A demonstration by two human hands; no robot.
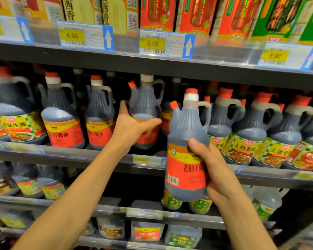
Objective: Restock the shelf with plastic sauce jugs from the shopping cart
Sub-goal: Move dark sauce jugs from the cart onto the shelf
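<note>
My left hand (132, 126) grips a dark sauce jug (146, 107) with a red label and orange cap, standing on the middle shelf (76, 153) among matching jugs. In front of that shelf, my right hand (212, 170) holds a second jug (185, 141) of the same kind by its lower body. That jug is upright, in the air, just right of the first one. Its red label faces me. The shopping cart is out of view.
Red-label jugs (63, 120) fill the shelf to the left, and green-and-yellow-label jugs (246, 134) stand to the right. Boxed bottles (157, 13) line the upper shelf above price tags (153, 44). Lower shelves hold smaller bottles (146, 233) and dark gaps.
</note>
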